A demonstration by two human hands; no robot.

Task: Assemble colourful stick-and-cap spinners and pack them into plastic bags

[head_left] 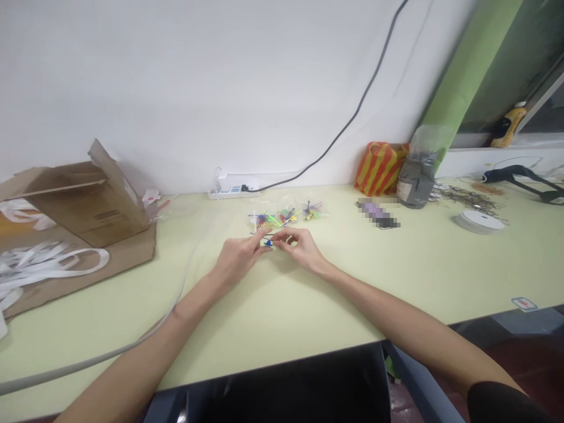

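Pale green bench (374,276): three clear bags (286,217) of coloured parts, just beyond the hands; left hand (240,258) and right hand (302,249) pinched one small blue piece (268,242).

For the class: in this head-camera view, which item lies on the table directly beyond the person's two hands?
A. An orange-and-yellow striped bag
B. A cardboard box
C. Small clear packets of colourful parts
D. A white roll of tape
C: the small clear packets of colourful parts lie on the pale green tabletop just beyond the left hand and right hand.
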